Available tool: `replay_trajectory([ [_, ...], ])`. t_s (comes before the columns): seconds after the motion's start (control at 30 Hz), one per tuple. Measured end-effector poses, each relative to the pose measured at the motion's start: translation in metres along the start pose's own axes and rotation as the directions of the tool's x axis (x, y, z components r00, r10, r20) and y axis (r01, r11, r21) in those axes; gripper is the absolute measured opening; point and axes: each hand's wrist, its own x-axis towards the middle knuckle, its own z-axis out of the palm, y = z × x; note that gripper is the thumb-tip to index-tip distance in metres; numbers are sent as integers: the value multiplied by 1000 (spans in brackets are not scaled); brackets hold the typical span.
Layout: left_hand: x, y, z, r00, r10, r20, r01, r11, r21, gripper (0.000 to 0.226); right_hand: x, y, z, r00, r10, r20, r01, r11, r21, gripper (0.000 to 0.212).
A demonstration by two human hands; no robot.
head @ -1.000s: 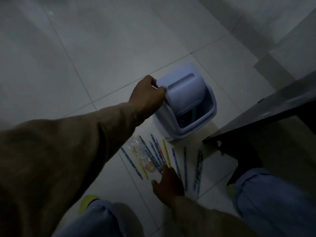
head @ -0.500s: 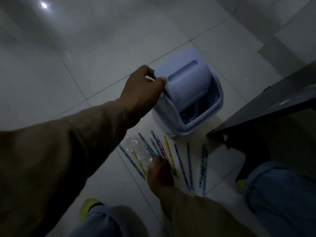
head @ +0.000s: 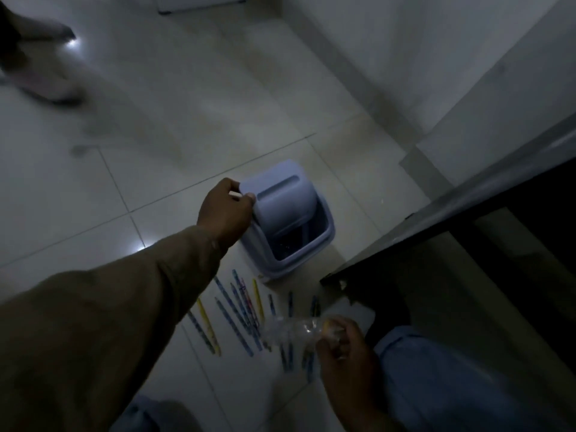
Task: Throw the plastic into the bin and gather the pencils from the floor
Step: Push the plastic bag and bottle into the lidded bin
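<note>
A small lavender bin (head: 324, 241) stands on the tiled floor with its swing lid (head: 282, 202) tipped back. My left hand (head: 224, 212) grips the lid's left edge and holds it open. My right hand (head: 343, 346) is closed on a crumpled clear plastic wrapper (head: 290, 330), lifted just above the floor, below and to the right of the bin. Several pencils (head: 240, 310), blue and yellow, lie side by side on the tiles in front of the bin; the plastic and my right hand cover parts of some.
A dark table edge (head: 436, 226) juts in from the right, close to the bin. My knees in blue trousers (head: 442, 378) frame the bottom. Another person's foot (head: 40, 79) is blurred at the far left. A wall rises behind the bin.
My right hand closed on the plastic that lay over the pencils and lifted it to the right. The left hand kept hold of the lid. The view tilted up.
</note>
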Motion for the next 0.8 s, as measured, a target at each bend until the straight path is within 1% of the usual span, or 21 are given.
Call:
replay_trajectory([
  [0.03, -2, 3, 0, 1000, -9, -6, 9, 1000, 14, 16, 1, -6, -15, 998, -16, -58, 18, 999, 40, 33],
  [0.1, -7, 9, 0, 1000, -19, -17, 20, 999, 39, 17, 4, -17, -39, 989, -9, -146, 27, 992, 127, 26],
  [0.23, -19, 16, 3, 1000, -8, -22, 10, 996, 88, 15, 7, -45, -65, 972, -19, -235, 91, 951, 297, 17],
  [0.37, -29, 22, 6, 1000, -7, -10, 8, 995, 102, 13, 5, -73, -74, 952, -115, -282, 198, 938, 285, 21],
  [0.53, -34, 31, 5, 1000, -12, 2, 11, 996, 90, 13, 19, -98, -73, 950, -180, -257, 256, 917, 305, 23],
  [0.67, -34, 31, 2, 1000, -9, -17, 10, 995, 94, 13, 32, -107, -63, 972, -173, -161, 214, 934, 288, 27],
  [0.8, -35, 29, 1, 1000, -13, -21, 15, 995, 100, 13, 44, -104, -51, 983, -158, -98, 179, 944, 277, 33],
])
